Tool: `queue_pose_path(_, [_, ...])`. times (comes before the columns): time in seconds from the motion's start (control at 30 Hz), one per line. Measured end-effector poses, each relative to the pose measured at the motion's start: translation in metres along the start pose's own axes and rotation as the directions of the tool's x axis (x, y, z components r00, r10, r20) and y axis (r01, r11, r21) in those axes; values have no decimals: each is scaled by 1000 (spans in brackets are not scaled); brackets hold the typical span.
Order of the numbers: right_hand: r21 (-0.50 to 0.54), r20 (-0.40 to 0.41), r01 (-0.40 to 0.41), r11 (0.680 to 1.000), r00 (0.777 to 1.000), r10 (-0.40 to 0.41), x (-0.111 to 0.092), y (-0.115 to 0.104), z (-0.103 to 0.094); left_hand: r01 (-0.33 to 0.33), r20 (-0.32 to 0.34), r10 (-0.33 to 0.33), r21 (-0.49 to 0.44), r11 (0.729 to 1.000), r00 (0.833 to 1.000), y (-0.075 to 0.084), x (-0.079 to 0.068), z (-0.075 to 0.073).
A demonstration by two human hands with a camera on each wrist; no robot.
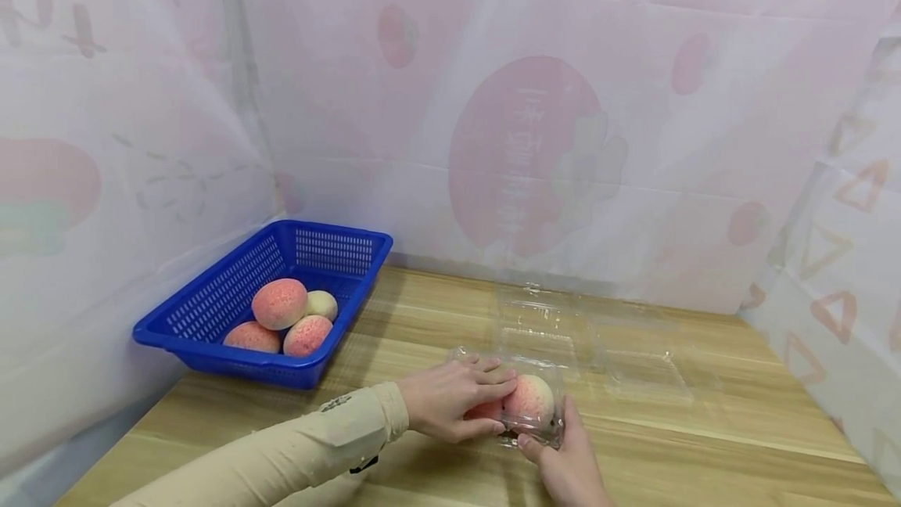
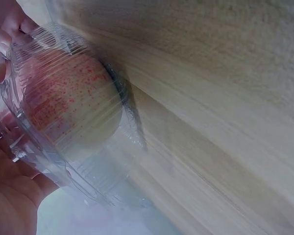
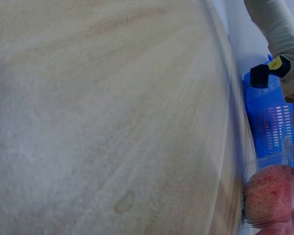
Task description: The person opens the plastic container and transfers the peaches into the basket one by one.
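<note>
A clear plastic clamshell box [image 1: 556,382] sits near the table's front edge with peaches in it. One pink-and-cream peach [image 1: 529,401] shows at its right side. Beside that, a redder peach [image 1: 484,411] is partly covered by my left hand [image 1: 457,399], whose fingers reach straight across the top of the box. My right hand [image 1: 572,452] grips the box's right end, thumb on the near side. Through ribbed plastic, the left wrist view shows a speckled peach [image 2: 71,103]. At the right wrist view's lower right, the box holds a red peach [image 3: 269,196].
A blue plastic basket [image 1: 263,370] stands at the left, with several peaches [image 1: 280,303] inside. Clear plastic boxes [image 1: 538,327] lie behind my hands, one of them farther right [image 1: 644,374]. Printed white sheeting [image 1: 422,202] encloses the wooden table [image 1: 739,444].
</note>
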State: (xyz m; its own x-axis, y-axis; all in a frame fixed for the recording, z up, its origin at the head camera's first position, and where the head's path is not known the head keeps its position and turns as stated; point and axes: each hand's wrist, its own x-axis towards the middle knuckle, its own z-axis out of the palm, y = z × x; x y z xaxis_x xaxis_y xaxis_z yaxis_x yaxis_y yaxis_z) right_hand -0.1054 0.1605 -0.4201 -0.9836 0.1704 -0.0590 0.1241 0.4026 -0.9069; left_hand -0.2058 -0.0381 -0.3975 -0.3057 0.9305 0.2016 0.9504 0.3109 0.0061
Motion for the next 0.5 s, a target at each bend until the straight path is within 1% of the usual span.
queue_pose_path(0.07, [5, 2, -11, 1000, 1000, 11, 0, 0, 0, 0, 2, 0, 6, 1000, 1000, 0, 0, 0])
queue_pose_path(0.2, [58, 10, -21, 998, 1000, 20, 2, 0, 0, -2, 6, 1, 20, 1000, 1000, -1, 0, 2])
queue_pose_path(0.37, [103, 5, 8, 995, 1000, -8, 3, 1, 1, -6, 4, 6, 36, 999, 1000, 0, 0, 1])
queue_pose_path(0.5, [131, 8, 10, 991, 1000, -11, 3, 3, 2, -7, -1, 7, 44, 999, 1000, 0, 1, 1])
